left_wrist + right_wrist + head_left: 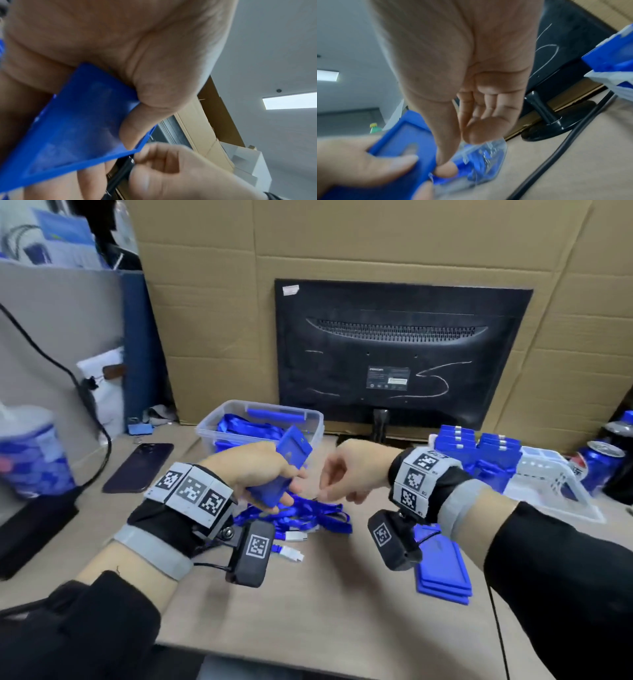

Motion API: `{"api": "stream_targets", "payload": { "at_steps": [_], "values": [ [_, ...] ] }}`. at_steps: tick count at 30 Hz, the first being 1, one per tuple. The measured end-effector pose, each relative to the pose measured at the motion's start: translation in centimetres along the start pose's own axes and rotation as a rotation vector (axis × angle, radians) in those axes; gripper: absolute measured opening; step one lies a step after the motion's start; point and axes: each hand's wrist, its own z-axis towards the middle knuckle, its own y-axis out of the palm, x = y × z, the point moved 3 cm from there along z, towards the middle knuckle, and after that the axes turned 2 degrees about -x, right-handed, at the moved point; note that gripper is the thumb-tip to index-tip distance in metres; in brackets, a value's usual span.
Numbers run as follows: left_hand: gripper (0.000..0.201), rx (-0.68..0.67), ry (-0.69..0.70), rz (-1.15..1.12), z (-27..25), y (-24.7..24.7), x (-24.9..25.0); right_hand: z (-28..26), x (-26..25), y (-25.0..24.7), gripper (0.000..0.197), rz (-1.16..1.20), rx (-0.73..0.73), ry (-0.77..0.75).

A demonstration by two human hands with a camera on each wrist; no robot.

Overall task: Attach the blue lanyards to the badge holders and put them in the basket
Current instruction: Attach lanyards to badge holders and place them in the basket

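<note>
Desk (342, 611) spreads under me with the clear basket (317, 419) of lanyards behind, the loose lanyards (308, 513) heaped below my left hand (253, 465), which clamps a badge holder (279, 470), while my right hand (346, 470) pinches something unclear beside it, so attaching seems underway and next calls for seating the clip.

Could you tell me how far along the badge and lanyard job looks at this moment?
Done: blue lanyards and a holder already lie in the clear basket. In hand: the left hand grips a badge holder while the right hand reaches toward its edge. Left: loose lanyards and stacked holders remain on the desk.
</note>
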Motion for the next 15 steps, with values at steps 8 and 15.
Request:
{"api": "stream_targets", "payload": {
  "at_steps": [8,15],
  "values": [
    [0.013,0.135,-0.064,-0.117,-1.2,-2.5,-2.4,2.7,-3.4,7.9,0.024,-0.319,-0.283,0.016],
    [0.030,0.107,-0.024,-0.063,-1.6,-2.6,-2.5,3.0,-3.8,6.9,0.015,-0.196,-0.357,0.041]
  ]
}}
